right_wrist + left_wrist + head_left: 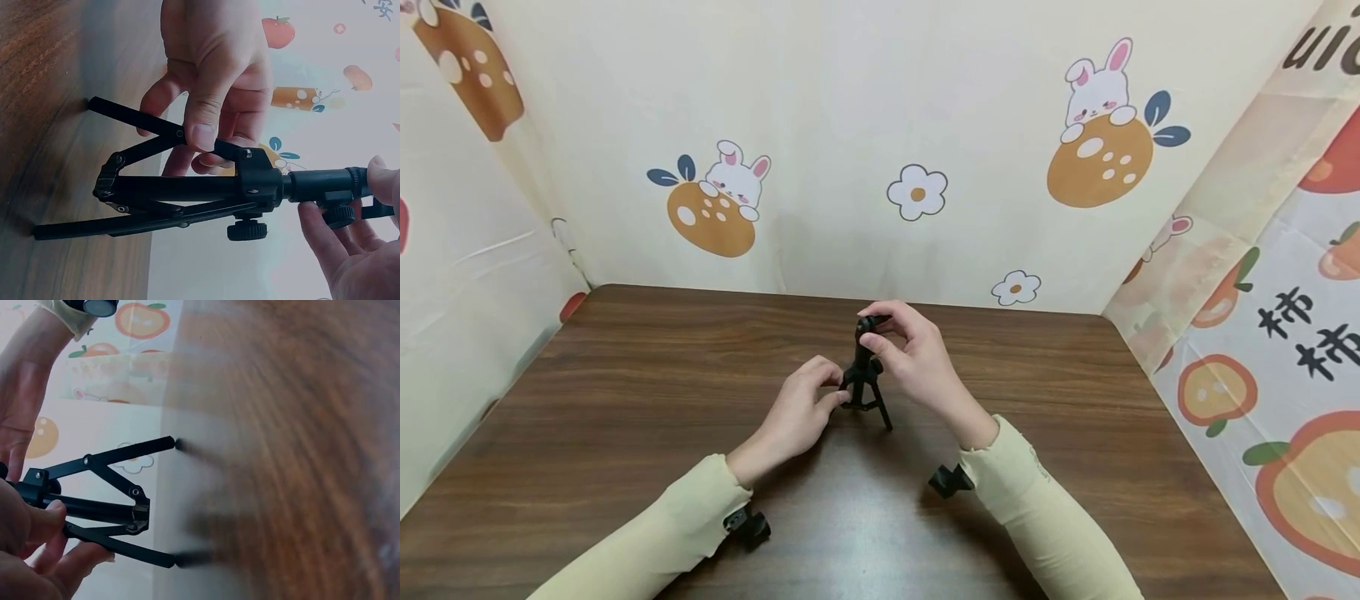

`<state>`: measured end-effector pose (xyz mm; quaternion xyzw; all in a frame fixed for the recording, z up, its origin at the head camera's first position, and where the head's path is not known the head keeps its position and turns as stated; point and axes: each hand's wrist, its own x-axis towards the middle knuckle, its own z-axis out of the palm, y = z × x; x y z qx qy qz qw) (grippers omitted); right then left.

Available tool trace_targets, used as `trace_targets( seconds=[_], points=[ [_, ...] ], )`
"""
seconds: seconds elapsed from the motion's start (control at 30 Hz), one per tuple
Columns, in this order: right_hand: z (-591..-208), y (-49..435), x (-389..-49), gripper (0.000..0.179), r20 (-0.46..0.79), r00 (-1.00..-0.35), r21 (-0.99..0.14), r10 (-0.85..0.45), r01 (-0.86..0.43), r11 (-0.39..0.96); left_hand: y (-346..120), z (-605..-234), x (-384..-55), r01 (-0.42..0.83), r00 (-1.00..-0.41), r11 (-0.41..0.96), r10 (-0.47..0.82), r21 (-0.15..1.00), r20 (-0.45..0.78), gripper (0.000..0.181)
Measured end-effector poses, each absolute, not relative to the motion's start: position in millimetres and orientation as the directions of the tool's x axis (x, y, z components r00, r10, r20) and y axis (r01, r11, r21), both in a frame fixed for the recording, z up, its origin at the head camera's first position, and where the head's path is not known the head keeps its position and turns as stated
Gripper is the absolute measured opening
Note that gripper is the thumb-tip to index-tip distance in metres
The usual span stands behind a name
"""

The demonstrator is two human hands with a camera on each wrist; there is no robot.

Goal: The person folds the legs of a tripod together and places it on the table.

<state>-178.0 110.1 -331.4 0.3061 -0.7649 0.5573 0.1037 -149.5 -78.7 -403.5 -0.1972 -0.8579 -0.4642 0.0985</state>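
A small black tripod (859,377) stands upright on the brown wooden table, its legs partly spread. My left hand (801,406) pinches one of its legs between thumb and fingers, which the right wrist view shows closely along the leg (144,119). Higher up, my right hand (917,354) grips the top of the tripod, thumb on one side and fingers on the other. In the right wrist view, a round knob (247,230) sticks out below the collar, and another knob (339,215) sits near the right fingers. The tripod's very top is partly hidden by that hand.
The wooden table (700,350) reaches back to a cream cloth backdrop (842,100) printed with rabbits and flowers. Patterned cloth (1285,333) also hangs at the right side. Small black cameras (951,481) are strapped at both sleeve cuffs.
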Motion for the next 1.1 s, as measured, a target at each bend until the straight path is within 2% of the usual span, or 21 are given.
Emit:
trace_targets(
  seconds=[0.77, 1.1],
  points=[
    [-331.3, 110.4, -176.7, 0.029, 0.499, -0.786, -0.798, -0.366, -0.581, 0.159, -72.0, -411.5, -149.4, 0.329, -0.942, 0.255, 0.158, 0.909, 0.297, 0.014],
    [-330.1, 116.7, -177.5, 0.03, 0.451, -0.805, -0.841, -0.386, -0.528, 0.118, -72.7, -410.4, -148.2, 0.219, -0.97, 0.242, 0.162, 0.945, 0.183, 0.008]
  ],
)
